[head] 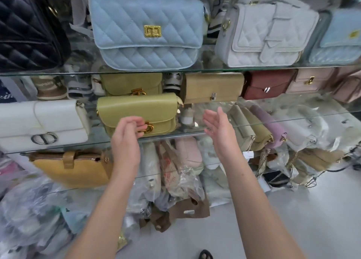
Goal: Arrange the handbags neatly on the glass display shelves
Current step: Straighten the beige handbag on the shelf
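The green handbag point(136, 110) stands upright on the middle glass shelf point(172, 136), close to its front edge, flap facing you and gold clasp point(149, 128) low on the front. Your left hand point(127, 139) is raised before the bag's lower front, its fingers point(136, 122) loosely curled and slightly apart, with the tips over the clasp; whether they touch it cannot be told. Your right hand point(218, 130) is raised just right of the bag and apart from it, palm turned toward the bag, fingers straight and together, holding nothing.

Just left of the green handbag stands a white handbag point(43, 122). Behind it is a second green handbag point(130, 83), and behind and to its right a tan handbag point(213, 87). On the shelf above it sits a blue quilted handbag point(146, 30). Below and to its left, one shelf down, lies a yellow handbag point(72, 169).
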